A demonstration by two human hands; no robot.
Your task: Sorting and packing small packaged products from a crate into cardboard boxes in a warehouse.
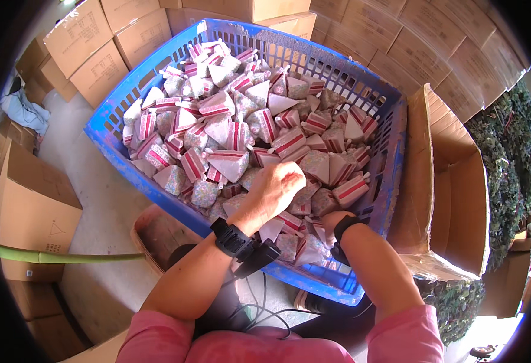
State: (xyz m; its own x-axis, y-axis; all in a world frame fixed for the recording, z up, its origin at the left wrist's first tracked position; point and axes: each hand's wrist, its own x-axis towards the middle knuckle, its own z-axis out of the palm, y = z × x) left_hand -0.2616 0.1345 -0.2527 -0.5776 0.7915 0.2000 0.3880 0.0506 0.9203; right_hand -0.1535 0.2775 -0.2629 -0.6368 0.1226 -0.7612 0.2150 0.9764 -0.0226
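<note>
Blue plastic basket (394, 145), one, holds dozens of cake-slice ornaments (229, 163) beside one open carton (459, 199); left hand (279, 187) curled, right hand (334, 220) half-hidden, both grasps untellable.

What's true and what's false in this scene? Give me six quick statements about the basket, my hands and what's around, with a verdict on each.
1. The basket holds many striped pieces. True.
2. The basket is yellow. False: it is blue.
3. The left hand is over the pieces. True.
4. Only one wrist wears a band. False: there is a left band and a right band, both dark.
5. The box just right of the basket is open. True.
6. The right hand is in full view. False: it is partly hidden, down by the pieces.
</note>
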